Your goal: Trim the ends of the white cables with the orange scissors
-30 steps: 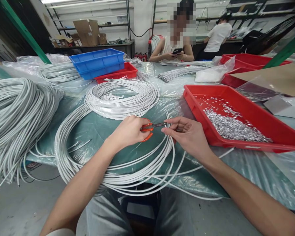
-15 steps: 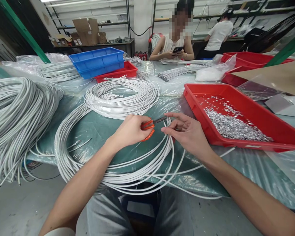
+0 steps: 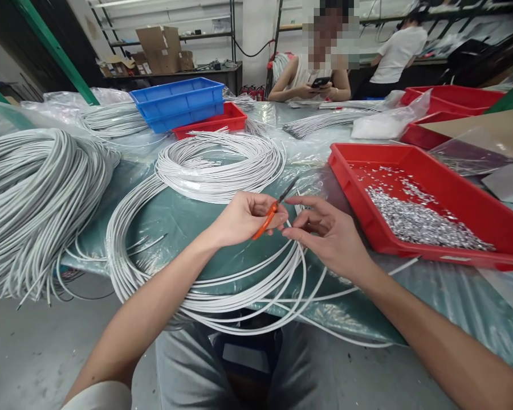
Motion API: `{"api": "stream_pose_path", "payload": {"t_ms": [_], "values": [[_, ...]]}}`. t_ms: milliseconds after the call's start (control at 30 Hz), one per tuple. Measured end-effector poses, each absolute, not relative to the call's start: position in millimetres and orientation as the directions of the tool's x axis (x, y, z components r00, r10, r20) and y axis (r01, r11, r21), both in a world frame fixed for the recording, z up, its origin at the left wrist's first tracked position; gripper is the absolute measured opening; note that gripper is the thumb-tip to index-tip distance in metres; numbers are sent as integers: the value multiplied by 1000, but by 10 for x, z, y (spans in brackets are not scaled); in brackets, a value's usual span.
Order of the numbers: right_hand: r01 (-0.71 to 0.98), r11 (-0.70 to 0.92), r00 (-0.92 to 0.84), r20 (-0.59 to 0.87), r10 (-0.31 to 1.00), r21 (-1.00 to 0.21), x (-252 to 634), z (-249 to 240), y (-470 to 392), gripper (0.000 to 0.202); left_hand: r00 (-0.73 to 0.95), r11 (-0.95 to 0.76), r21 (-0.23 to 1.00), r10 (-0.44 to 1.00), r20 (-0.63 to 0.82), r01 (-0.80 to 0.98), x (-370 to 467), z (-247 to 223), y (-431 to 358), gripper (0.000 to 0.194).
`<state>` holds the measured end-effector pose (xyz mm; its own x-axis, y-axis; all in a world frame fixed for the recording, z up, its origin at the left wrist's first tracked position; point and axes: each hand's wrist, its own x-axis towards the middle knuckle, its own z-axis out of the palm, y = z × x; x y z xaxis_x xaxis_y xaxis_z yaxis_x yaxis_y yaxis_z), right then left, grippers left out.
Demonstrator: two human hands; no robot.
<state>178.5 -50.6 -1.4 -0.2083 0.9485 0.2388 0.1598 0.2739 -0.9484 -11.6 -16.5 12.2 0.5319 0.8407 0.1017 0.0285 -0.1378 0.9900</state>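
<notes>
My left hand is closed around a pair of scissors with orange handles. Their narrow dark blades point up and to the right, close to my right fingertips. My right hand has its fingers curled at the raised ends of several white cables, gripping them by the look of it, though the fingers partly hide the contact. From there the cables loop down over the table's front edge and round to the left. Behind my hands lies a coil of thinner white cable.
To the right stands a red tray with many small shiny metal pieces. A thick cable bundle hangs over the table at left. Blue bins rest on a red tray. Across the table a person holds a phone.
The scissors have swung from lying nearly level to pointing up and right, and my left hand has turned with them. My right hand stays by the cable ends. The whole view has shifted slightly.
</notes>
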Motion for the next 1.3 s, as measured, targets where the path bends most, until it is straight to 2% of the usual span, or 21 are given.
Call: {"api": "stream_pose_path", "payload": {"t_ms": [133, 300, 367, 500, 567, 667, 767, 967, 1100, 1300], "values": [[252, 250, -295, 172, 940, -935, 1807, -65, -453, 25, 474, -386, 900, 843, 255, 201, -109, 105, -190, 16], [268, 252, -325, 159, 932, -930, 1812, -100, -422, 25, 492, -581, 707, 789, 367, 404, -127, 103, -201, 14], [261, 245, -322, 155, 934, -934, 1810, -91, -422, 25, 478, -574, 711, 796, 371, 406, -120, 97, -201, 15], [238, 245, -266, 180, 947, -940, 1808, -62, -443, 24, 401, -470, 803, 858, 320, 366, -138, 101, -174, 18], [246, 283, -221, 231, 948, -927, 1816, -55, -459, 22, 388, -451, 792, 873, 295, 411, -179, 121, -150, 20], [284, 352, -150, 321, 935, -892, 1839, -54, -475, 19, 448, -442, 754, 867, 219, 486, -242, 159, -133, 21], [304, 378, -85, 371, 925, -874, 1857, -51, -480, 16, 522, -421, 778, 841, 143, 466, -255, 187, -153, 13], [293, 389, -27, 399, 917, -874, 1855, -41, -478, 15, 498, -438, 788, 845, 195, 433, -218, 198, -188, 10], [276, 391, 15, 411, 911, -878, 1863, -64, -477, 14, 513, -452, 754, 839, 180, 476, -212, 203, -203, 9], [301, 398, 47, 430, 901, -867, 1861, -77, -474, 15, 536, -493, 715, 821, 195, 495, -202, 196, -220, 15]]}}
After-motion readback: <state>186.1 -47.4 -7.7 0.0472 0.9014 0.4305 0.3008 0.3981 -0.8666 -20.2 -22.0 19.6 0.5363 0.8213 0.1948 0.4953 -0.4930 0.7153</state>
